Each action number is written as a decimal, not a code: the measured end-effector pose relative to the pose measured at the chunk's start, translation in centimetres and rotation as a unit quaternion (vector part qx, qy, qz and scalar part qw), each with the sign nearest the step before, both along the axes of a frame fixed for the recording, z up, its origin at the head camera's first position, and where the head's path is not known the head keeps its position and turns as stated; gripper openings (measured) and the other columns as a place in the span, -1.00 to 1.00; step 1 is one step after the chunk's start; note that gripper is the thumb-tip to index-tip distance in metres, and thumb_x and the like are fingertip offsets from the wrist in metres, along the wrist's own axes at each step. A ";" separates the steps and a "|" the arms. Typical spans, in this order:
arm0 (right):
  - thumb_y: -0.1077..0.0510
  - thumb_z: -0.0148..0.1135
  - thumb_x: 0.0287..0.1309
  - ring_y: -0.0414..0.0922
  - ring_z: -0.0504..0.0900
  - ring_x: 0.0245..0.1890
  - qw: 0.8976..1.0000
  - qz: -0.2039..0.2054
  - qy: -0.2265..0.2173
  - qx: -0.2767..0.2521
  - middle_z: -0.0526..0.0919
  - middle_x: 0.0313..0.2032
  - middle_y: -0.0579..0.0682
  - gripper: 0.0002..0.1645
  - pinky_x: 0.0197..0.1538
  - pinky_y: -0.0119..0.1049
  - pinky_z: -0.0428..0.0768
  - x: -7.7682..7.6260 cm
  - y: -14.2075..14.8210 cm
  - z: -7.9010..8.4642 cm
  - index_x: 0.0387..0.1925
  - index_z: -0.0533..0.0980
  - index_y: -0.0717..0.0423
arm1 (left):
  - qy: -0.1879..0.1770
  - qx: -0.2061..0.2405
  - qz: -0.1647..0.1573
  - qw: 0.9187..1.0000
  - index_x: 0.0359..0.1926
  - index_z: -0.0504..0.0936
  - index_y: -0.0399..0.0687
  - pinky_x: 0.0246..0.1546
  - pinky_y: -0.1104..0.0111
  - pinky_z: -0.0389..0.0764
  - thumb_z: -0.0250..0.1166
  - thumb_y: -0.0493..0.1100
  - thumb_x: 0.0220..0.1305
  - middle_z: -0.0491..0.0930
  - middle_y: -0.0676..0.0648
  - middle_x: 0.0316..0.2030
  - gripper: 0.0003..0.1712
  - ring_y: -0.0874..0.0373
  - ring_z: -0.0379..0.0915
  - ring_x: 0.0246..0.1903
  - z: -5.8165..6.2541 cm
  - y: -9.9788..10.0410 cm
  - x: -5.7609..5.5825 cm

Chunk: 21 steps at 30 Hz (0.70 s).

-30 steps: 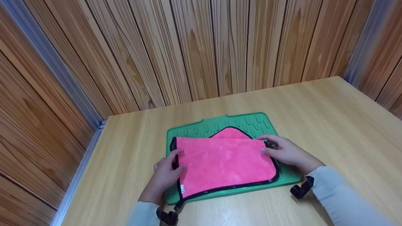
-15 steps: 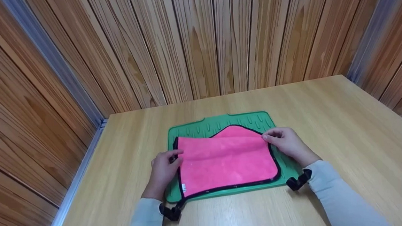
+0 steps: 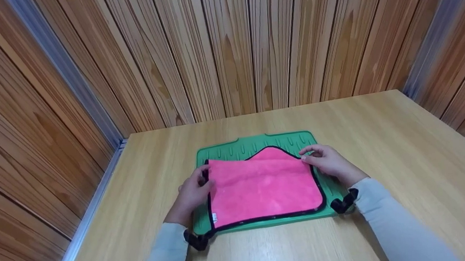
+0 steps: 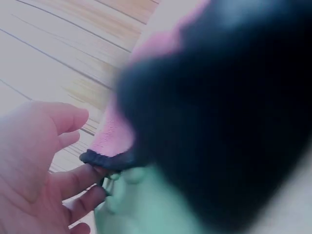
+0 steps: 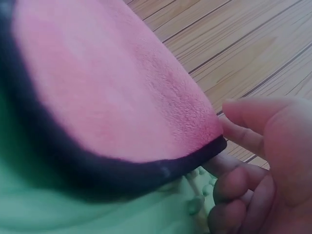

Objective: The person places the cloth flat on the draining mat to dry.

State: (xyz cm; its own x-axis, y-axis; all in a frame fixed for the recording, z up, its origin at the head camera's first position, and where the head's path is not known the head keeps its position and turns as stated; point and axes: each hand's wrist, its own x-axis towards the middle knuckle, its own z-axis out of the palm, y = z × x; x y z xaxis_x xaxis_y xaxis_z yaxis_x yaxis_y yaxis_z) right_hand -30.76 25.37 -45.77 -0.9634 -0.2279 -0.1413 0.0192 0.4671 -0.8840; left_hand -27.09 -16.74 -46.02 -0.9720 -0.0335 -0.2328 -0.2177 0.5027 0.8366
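A pink cloth point(image 3: 260, 189) with black edging lies folded over on a green mat point(image 3: 219, 150) with raised bumps; one rounded corner of its lower layer shows past the fold. At the cloth's left edge is my left hand point(image 3: 192, 192), thumb and forefinger apart. The left wrist view has some of these fingers point(image 4: 80, 181) touching the black edging from below, thumb off the cloth. My right hand point(image 3: 329, 161) is at the far right corner of the fold. In the right wrist view its thumb stands off the pink fabric point(image 5: 112, 92), with fingers under the dark edge.
The mat lies on a light wooden table point(image 3: 147, 184). Wood-panelled walls point(image 3: 236, 53) rise behind it and at both sides, with metal strips in the corners. Each wrist wears a black camera mount point(image 3: 344, 201).
My right hand has moved up the cloth's right edge to the fold's corner, and its fingers have loosened. A soft crease now runs across the pink top. The left fingers have shifted slightly.
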 end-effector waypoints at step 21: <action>-0.04 0.27 0.66 -0.12 0.61 0.13 0.998 0.040 -0.005 0.050 0.76 0.19 0.07 -0.54 0.13 -0.35 0.56 -4.2 -4.2 1.2 0.31 0.73 0.15 | -0.044 0.025 -0.066 0.997 0.75 0.33 0.02 0.80 -0.26 0.12 0.14 0.03 0.79 0.29 -0.25 0.74 -0.33 -0.30 0.06 0.80 2.6 -0.4 -3.3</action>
